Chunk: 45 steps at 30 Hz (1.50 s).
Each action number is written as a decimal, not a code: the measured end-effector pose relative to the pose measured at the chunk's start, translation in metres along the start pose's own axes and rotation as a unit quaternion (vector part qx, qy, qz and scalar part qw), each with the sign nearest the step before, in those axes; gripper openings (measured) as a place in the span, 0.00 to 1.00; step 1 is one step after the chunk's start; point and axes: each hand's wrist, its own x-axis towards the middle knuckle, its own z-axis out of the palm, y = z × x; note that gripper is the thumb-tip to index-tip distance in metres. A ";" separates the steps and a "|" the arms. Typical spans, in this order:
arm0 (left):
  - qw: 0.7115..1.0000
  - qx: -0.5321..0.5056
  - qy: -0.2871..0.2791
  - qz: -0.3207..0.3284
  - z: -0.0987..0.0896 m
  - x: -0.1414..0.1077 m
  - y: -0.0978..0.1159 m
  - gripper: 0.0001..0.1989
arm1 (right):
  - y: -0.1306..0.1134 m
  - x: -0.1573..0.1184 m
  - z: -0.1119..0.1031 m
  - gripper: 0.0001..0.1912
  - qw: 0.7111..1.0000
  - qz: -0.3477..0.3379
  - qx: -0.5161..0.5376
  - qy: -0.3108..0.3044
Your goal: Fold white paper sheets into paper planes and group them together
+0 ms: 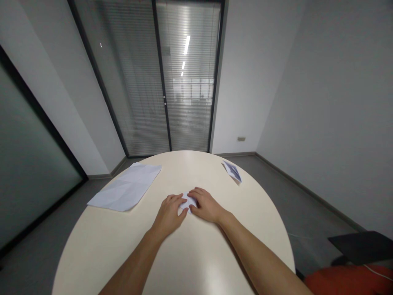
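Observation:
A small folded piece of white paper (192, 201) lies flat near the middle of the round table, between my two hands. My left hand (172, 212) has its fingers on the paper's left part, with the thumb near the front edge. From the other side, my right hand (206, 205) curls its fingers and thumb over the right part. The fingertips of both hands almost meet and cover much of the paper, so its full shape is hidden.
On the cream table (187, 170), a stack of large creased white sheets (127, 186) lies at left. A folded paper with dark print (232, 171) sits near the right edge. Beyond the table, at lower right, are a black flat object (362, 246) and an orange-red seat (344, 280).

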 end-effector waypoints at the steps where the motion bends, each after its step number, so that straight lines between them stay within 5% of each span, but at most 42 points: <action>1: 1.000 0.000 -0.001 -0.001 0.000 0.000 0.001 0.13 | 0.000 0.001 0.000 0.22 1.000 -0.002 0.004 0.005; 16: 0.999 0.025 -0.003 -0.039 0.000 0.001 0.015 0.14 | -0.003 0.007 0.001 0.11 0.997 0.064 0.002 0.034; 25: 0.999 0.018 -0.004 -0.038 -0.001 0.000 0.013 0.14 | 0.012 0.003 -0.002 0.15 1.000 0.001 0.026 0.001; 38: 0.999 0.002 0.002 -0.032 0.001 0.000 0.011 0.15 | -0.002 0.008 0.001 0.15 0.995 0.087 0.005 0.043; 45: 0.999 0.002 0.004 -0.035 0.001 0.000 0.010 0.14 | -0.002 0.008 0.002 0.13 0.996 0.075 0.000 0.041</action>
